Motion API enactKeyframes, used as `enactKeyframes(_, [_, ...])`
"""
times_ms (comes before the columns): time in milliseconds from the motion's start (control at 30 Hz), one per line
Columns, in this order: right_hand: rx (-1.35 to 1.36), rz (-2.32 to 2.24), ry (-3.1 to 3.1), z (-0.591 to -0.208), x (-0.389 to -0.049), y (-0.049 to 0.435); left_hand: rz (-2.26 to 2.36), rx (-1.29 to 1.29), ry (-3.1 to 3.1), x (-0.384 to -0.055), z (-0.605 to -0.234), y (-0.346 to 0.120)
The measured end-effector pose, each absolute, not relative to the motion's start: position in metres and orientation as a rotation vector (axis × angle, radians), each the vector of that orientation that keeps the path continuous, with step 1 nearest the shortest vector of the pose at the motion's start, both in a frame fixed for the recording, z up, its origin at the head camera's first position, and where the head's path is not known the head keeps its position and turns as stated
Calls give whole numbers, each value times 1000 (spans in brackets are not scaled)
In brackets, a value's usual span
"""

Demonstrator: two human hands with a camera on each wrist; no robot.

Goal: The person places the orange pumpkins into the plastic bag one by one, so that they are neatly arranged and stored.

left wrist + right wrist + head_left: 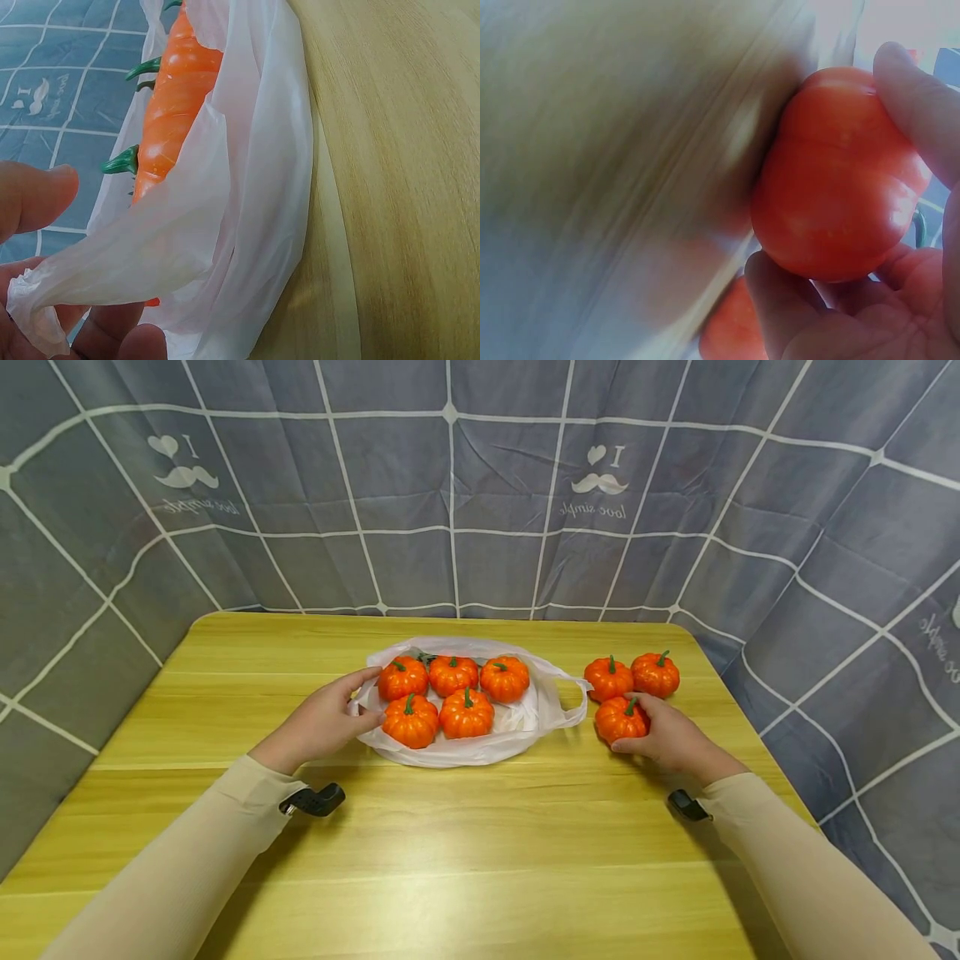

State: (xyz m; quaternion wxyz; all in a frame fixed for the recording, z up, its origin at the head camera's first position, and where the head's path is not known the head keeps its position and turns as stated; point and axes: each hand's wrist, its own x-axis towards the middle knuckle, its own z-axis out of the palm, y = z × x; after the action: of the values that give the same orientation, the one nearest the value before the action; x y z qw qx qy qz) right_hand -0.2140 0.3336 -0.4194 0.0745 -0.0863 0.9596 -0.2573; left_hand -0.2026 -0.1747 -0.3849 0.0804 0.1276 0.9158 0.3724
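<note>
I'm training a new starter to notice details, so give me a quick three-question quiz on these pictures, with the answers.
1. How many pumpkins lie in the white bag?
2. True or false: the right hand holds the bag's handle.
3. In the head view, the pumpkins outside the bag are: A) left of it; B) right of it; C) directly behind it.

Key:
1. Five.
2. False; it holds a single pumpkin outside the bag.
3. B.

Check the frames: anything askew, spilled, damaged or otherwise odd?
One oddity: the gray backdrop has lettering that reads mirror-reversed. No visible spill or damage: five orange pumpkins sit in the white bag; three more are right of it, the right hand holding one.
</note>
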Motion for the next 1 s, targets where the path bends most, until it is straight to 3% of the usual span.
enactKeyframes(1000, [-277,-769,2878,-421,-214,333,1120,360,2741,-202,-384,-177])
